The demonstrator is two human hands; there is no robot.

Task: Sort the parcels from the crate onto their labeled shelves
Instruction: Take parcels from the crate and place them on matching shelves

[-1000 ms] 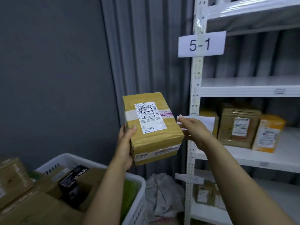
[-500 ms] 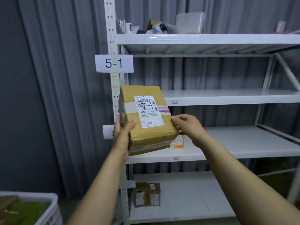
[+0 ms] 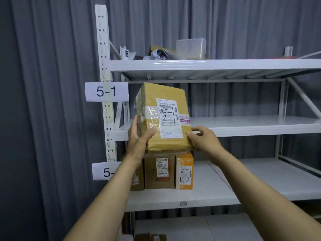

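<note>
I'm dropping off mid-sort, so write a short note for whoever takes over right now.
Left hand grips the cardboard parcel at its left side; right hand holds its lower right corner.
The parcel, handwritten 5-1, is held in front of the shelf by the 5-1 sign, not set down.
Three parcels stand on the shelf below.
Left: set it on the 5-1 shelf; crate out of view.

the light is dim, cool and even, falling from above: the front edge of the top shelf [image 3: 208, 64] carries a white sheen, and the space beneath it is shaded. clear tape on the parcel [image 3: 165, 119] glints (mostly left of its label). the plastic tub [image 3: 191, 48] is smeared with blur; the upright post [image 3: 104, 66] leans with wide-angle distortion.
</note>
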